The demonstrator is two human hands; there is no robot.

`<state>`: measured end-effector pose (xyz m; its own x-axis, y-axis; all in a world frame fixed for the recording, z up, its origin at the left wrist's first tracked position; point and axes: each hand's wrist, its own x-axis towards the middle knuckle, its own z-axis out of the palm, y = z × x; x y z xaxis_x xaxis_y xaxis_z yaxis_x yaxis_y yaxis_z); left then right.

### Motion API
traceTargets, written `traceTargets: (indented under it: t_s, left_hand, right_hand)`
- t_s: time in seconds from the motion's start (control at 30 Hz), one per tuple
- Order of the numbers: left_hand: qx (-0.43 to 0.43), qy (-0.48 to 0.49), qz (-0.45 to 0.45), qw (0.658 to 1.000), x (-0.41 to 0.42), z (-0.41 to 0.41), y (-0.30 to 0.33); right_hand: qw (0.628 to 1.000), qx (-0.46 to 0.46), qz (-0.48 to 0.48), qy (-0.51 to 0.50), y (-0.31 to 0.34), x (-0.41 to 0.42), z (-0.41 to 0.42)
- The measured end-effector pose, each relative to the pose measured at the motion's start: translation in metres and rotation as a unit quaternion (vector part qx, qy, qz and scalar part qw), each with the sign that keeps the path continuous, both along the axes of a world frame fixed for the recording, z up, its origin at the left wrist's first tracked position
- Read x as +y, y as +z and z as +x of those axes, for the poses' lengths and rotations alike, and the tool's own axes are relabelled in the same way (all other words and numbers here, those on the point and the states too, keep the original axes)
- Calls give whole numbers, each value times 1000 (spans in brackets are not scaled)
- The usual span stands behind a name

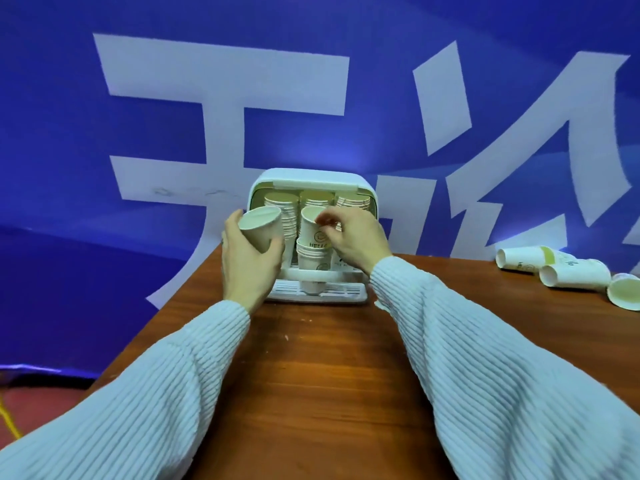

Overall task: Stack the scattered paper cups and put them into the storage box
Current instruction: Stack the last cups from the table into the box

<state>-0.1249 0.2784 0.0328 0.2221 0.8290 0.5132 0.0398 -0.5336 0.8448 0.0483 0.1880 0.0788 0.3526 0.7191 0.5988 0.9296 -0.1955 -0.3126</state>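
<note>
Left hand (247,261) was raised at the left front corner of the storage box (308,180), fingers and thumb curled round a single paper cup (260,227). That cup was tilted, mouth toward the camera and to the left, clear of the table.

Storage box stood open-fronted at the far edge of the wooden table (322,368), against the blue backdrop (52,133) with large white characters. Three stacks of cups (317,199) stood across the back of the box, brown insides showing at the tops. At the front centre a shorter stack (310,259) stood upright, its base over the white slotted tray (349,291).

Right hand (353,239) was over that front stack, thumb and fingertips pinching the right side of the rim of the top cup (311,226), which carried a smiley mark and "HELLO" print. Top cup sat part-way into the stack, slightly tilted. Remaining fingers curled; exact contact points unclear.

Far right of the table: several loose cups (575,277) lay on their sides, bunched together, well apart from the box. Both sleeves (485,358) pale ribbed knit.
</note>
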Motion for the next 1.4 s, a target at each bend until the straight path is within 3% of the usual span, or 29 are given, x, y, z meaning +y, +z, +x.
traceTargets:
  t_s: [0.13, 0.23, 0.37, 0.5, 0.63, 0.77, 0.9, 1.03, 1.17, 1.27, 1.4]
  left_hand:
    - [18, -5, 0, 1000, 10, 4, -6]
    - [34, -14, 2, 999, 13, 13, -3]
    - [16, -33, 1, 999, 11, 32, 15]
    - [16, -41, 46, 998, 11, 55, 34]
    - [132, -77, 90, 984, 14, 70, 31]
    - [344, -45, 124, 930, 15, 75, 12]
    - [390, -38, 138, 910, 7, 71, -5]
    - [395, -18, 149, 906, -1, 78, 1]
    - [253, 8, 279, 926, -41, 90, -4]
    - [187, -76, 354, 913, -88, 111, -21]
    - [182, -170, 356, 901, -143, 150, -39]
  right_hand:
    - [993, 18, -114, 20, -11, 5, 3]
    - [989, 22, -143, 31, -23, 2, 4]
    - [992, 2, -119, 52, -34, -3, 4]
    - [999, 30, -2, 19, -57, -17, 5]
    - [998, 45, 45, -8, -71, -33, 15]
    - [998, 49, 29, -22, -75, -47, 26]
    - [996, 73, 36, -36, -79, -62, 32]
    - [995, 85, 38, -48, -84, -82, 37]
    - [990, 112, 50, -76, -87, -110, 52]
    - [985, 126, 61, -99, -88, -136, 66]
    - [976, 151, 75, -134, -90, -178, 94]
